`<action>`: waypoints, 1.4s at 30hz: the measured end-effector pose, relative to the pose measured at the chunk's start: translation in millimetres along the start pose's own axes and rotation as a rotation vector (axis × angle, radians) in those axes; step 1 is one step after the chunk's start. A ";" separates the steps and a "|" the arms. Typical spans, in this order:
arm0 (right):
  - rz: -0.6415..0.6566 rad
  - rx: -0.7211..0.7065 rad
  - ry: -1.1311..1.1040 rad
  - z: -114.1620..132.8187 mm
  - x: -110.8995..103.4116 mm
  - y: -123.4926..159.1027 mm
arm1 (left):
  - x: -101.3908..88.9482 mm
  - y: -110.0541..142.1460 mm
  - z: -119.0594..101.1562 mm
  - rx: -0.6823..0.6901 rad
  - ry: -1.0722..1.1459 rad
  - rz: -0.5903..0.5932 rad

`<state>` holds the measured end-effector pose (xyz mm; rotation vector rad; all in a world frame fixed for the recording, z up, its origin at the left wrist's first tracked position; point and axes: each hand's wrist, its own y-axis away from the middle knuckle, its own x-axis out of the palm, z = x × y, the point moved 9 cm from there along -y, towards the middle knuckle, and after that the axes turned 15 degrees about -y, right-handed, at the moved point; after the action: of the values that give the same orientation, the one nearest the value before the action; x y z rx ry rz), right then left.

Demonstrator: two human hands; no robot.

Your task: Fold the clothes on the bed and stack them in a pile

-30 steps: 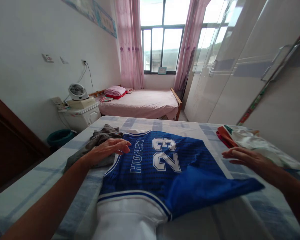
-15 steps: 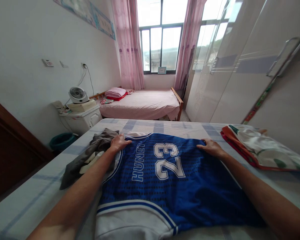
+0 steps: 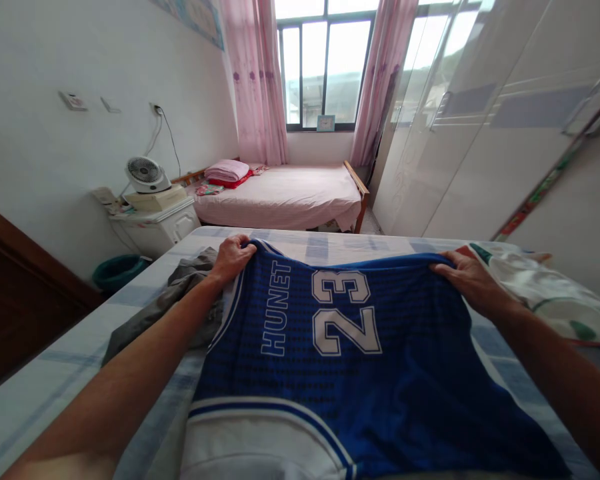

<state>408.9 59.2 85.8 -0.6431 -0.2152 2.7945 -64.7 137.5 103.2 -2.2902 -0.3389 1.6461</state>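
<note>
A blue basketball jersey [image 3: 300, 373] with white "HUNET" and "23" lettering is spread sideways before me, its far edge raised off the bed and sagging in the middle. My left hand [image 3: 233, 257] pinches the far left corner by the white-trimmed neck and shoulder. At the far right corner, my right hand [image 3: 463, 273] is closed on the fabric, thumb on the near side. White cloth shows inside the armhole at the near edge. Beside my left forearm lies a crumpled dark grey garment [image 3: 185, 280], partly covered by the arm.
Checked sheeting covers the bed [image 3: 315, 247] under the jersey. Folded white and red bedding [image 3: 555, 287] lies at the right. Beyond stand a pink bed [image 3: 300, 190], a nightstand [image 3: 165, 227] with a fan [image 3: 147, 173], a bin [image 3: 117, 270] and a glossy wardrobe [image 3: 460, 147].
Both hands have lifted the jersey's far edge and moved it away from me. My right hand has gone farther right, so the fabric is stretched wider. The view has tilted down slightly.
</note>
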 end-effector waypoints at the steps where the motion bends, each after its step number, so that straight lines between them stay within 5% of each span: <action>1: -0.047 0.007 -0.037 0.6 -5.9 -8.4 | -4.6 -9.7 -2.4 -0.024 0.043 -0.051; 6: -0.315 -0.033 0.140 8.7 -32.6 -49.5 | -17.6 -54.9 -23.2 -0.067 0.085 -0.295; 9: -0.309 -0.016 0.309 1.5 -28.7 -57.2 | 0.1 -58.9 -33.2 -0.044 0.044 -0.231; 12: -0.159 -0.003 0.378 -18.4 -15.6 -38.9 | 21.8 -28.9 -41.4 0.149 -0.021 -0.087; 17: 0.168 0.066 0.277 -69.2 -17.5 40.2 | 32.0 79.0 -32.0 0.598 -0.084 0.233; 20: 0.378 0.092 0.229 -93.0 -26.0 88.2 | 20.7 131.7 -11.0 0.658 -0.128 0.385; 23: 0.453 0.063 0.257 -99.5 -30.1 113.7 | 16.1 161.2 -1.4 0.689 -0.171 0.487; 31: 0.278 -0.188 0.359 -67.8 -16.7 106.7 | 20.4 151.3 -18.2 0.769 -0.199 0.251; 35: 0.178 -0.222 0.325 -55.9 -39.1 110.0 | -3.9 145.4 -21.3 0.731 -0.138 0.156; 42: 0.216 -0.181 0.316 -52.8 -46.4 125.1 | -13.1 162.9 -26.8 0.731 -0.091 0.335</action>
<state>444.9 -69.0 32.5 -1.2036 -0.3561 2.8407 -40.8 -21.1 61.8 -1.7671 0.5742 1.6495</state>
